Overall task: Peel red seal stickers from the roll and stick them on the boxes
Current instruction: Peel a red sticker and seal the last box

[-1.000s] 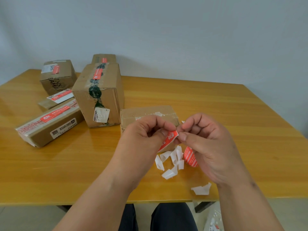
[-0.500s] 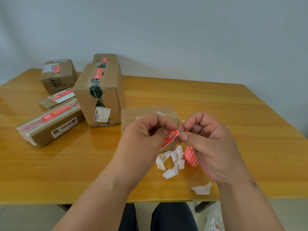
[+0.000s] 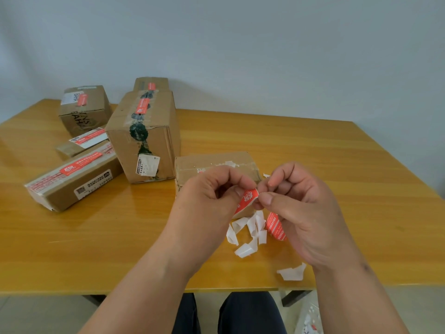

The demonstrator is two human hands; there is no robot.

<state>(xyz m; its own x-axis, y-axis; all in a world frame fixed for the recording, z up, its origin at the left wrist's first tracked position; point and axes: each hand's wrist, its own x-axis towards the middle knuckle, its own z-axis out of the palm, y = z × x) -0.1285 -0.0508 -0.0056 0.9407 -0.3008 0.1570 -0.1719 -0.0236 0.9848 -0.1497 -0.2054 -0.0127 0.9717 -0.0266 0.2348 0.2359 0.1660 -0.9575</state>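
My left hand and my right hand meet over the table's near middle, both pinching one red seal sticker with white print. Its top end curls between my right thumb and forefinger. Under my right palm lies the red sticker roll, partly hidden. Right behind my hands stands a small cardboard box with torn white scraps on top and no red sticker showing.
Several cardboard boxes with red stickers stand at the back left: a tall one, a long flat one, a cube. White backing scraps lie beneath my hands, another near the wooden table's front edge.
My hands have stayed almost in place. The sticker's top end has curled over a little more at my right fingertips.
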